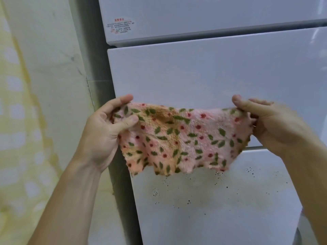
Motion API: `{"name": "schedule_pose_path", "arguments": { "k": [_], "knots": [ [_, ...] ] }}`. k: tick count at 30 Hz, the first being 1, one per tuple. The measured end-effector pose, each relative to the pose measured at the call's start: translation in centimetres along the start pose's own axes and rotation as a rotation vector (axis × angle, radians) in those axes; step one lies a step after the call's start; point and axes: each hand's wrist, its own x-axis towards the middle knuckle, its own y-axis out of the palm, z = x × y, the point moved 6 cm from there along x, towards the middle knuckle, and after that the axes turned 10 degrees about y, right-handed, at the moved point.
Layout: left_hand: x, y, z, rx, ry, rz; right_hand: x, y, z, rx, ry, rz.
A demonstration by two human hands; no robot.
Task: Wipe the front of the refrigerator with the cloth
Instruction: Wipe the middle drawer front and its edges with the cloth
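A fluffy pink cloth (184,138) with green leaves, red dots and an orange-brown stain is stretched out flat in front of the white refrigerator (203,76). My left hand (106,131) pinches its upper left corner. My right hand (270,124) grips its upper right corner. The cloth hangs in the air over the seam between the middle door and the lower drawer, and whether it touches the surface I cannot tell. The lower drawer front (212,200) carries dark specks and a yellowish smear below the cloth.
A red-printed label (121,25) sits on the upper door. A dark gap (104,76) separates the refrigerator from the stained wall (49,68) on the left. A pale yellow patterned curtain (16,138) hangs at the far left.
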Motion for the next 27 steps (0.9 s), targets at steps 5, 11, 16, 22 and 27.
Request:
{"name": "schedule_pose_path", "arguments": {
  "k": [5,11,16,22,27],
  "knots": [
    [0.3,-1.0,-0.5,0.316,0.088,0.018,-1.0,0.8,1.2,0.012,-0.164,0.124],
    [0.3,-1.8,-0.9,0.551,0.131,-0.008,-2.1,0.4,2.2,-0.363,-0.516,-0.232],
    [-0.1,-1.9,-1.5,0.432,0.087,0.082,-2.1,-0.4,2.1,-0.37,-0.542,-0.257],
    [-0.2,-1.3,-2.9,0.741,0.258,0.075,-2.5,-0.5,2.4,-0.378,-0.531,-0.338],
    [-0.3,-1.5,-1.5,0.652,0.126,0.111,-1.8,-0.1,1.4,-0.384,-0.438,-0.233]
  ]
}}
